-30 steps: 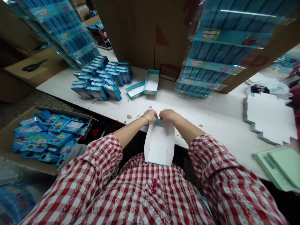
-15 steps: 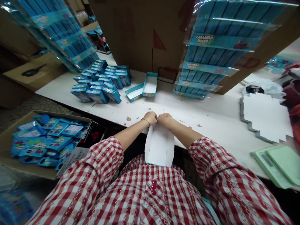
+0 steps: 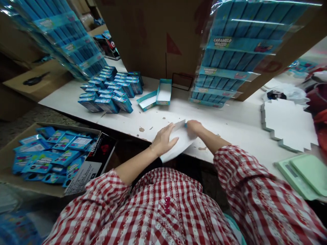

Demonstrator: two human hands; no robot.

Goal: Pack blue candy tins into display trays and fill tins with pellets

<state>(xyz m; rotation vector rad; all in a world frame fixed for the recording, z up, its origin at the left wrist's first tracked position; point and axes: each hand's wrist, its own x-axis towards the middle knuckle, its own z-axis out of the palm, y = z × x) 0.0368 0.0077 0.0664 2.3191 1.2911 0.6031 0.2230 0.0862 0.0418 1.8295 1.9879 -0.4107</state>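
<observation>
A partly folded cardboard tray (image 3: pixel 178 145), white inside, is tilted between my hands at the table's front edge. My left hand (image 3: pixel 163 140) grips its left side, with the thumb lying over the white inner face. At the tray's far right corner, my right hand (image 3: pixel 194 127) is closed on the card, its fingers curled and slightly blurred; a bit of blue shows beside them. Beyond my hands, two formed blue trays (image 3: pixel 163 92) rest on the table, one leaning on the other.
Several small blue boxes (image 3: pixel 109 89) stand grouped at the back left. Wrapped blue packs (image 3: pixel 217 71) are stacked at right, before a big brown carton (image 3: pixel 153 41). Flat white blanks (image 3: pixel 288 124) and a green scale (image 3: pixel 304 173) lie right; an open carton (image 3: pixel 84 177) of blue boxes is lower left.
The tray has turned and tilted, its near end swinging left and away from my body. My left hand has slid down its left side; my right hand has moved right to a far corner.
</observation>
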